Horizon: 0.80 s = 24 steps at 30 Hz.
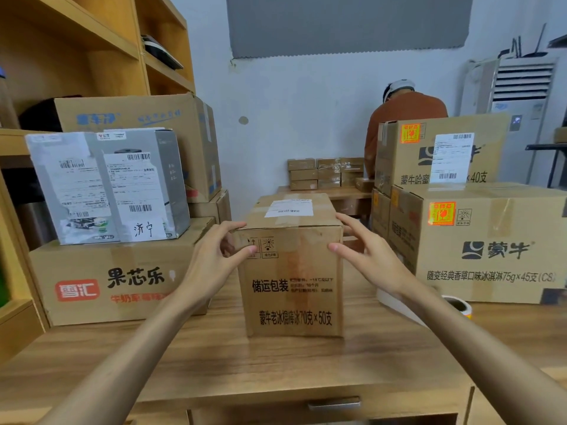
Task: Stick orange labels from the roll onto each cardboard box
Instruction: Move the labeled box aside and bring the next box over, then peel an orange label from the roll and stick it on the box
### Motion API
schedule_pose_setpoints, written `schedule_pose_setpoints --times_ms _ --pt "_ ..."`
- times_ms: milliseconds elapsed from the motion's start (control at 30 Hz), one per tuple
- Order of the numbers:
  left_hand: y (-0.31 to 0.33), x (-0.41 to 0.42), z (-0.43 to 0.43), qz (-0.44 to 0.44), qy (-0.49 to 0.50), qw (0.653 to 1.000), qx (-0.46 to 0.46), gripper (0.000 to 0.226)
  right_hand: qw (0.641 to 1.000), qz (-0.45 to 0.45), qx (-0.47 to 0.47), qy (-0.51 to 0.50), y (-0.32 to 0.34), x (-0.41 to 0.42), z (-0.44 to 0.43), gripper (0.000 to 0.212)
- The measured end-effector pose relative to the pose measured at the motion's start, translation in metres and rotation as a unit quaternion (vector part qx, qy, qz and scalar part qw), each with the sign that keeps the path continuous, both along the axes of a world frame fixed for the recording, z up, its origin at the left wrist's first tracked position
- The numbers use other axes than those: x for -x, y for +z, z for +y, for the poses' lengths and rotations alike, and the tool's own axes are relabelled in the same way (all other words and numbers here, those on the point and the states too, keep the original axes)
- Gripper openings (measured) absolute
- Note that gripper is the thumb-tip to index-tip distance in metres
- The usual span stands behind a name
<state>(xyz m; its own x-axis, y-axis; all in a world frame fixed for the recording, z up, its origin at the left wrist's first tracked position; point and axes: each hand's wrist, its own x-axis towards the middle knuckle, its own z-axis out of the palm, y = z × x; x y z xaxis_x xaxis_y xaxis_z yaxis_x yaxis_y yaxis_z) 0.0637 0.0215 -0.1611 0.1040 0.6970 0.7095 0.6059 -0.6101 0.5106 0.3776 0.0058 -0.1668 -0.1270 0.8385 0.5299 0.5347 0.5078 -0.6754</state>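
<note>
Squaring up an unlabelled box on the worktop (214,363)

The centre box (291,286) stands upright mid-worktop. The left hand (219,250) has its grip clamped round the upper left corner, and the right hand (365,243) lies straight-fingered, grip apart, at the upper right edge. The neighbouring box (491,256) already wears an orange label (441,213). Likely next: free the right hand for the label roll (458,303) beside its forearm.

Both arms fwd, L hand (221,250) gripping box (291,289) corner, R hand (364,244) fingers straight
</note>
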Motion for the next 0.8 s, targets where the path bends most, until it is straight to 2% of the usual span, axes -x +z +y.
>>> schedule_pose_setpoints --times_ms 100,533,700,800 --pt "-0.001 -0.005 0.009 0.010 -0.003 1.000 0.000 0.044 1.000 0.004 -0.002 -0.017 -0.002 -0.006 0.017 0.061" --pt "0.002 -0.017 0.045 0.025 0.060 0.997 0.029 0.047 1.000 0.009 0.018 -0.008 -0.005 0.002 0.060 0.057" --pt "0.013 -0.025 0.043 0.117 0.118 0.986 0.022 0.055 0.998 -0.031 0.037 -0.028 0.005 -0.001 0.059 0.061" --pt "0.019 -0.037 0.034 0.203 0.174 0.959 -0.089 0.054 0.995 -0.085 0.034 -0.049 0.009 -0.011 0.043 0.064"
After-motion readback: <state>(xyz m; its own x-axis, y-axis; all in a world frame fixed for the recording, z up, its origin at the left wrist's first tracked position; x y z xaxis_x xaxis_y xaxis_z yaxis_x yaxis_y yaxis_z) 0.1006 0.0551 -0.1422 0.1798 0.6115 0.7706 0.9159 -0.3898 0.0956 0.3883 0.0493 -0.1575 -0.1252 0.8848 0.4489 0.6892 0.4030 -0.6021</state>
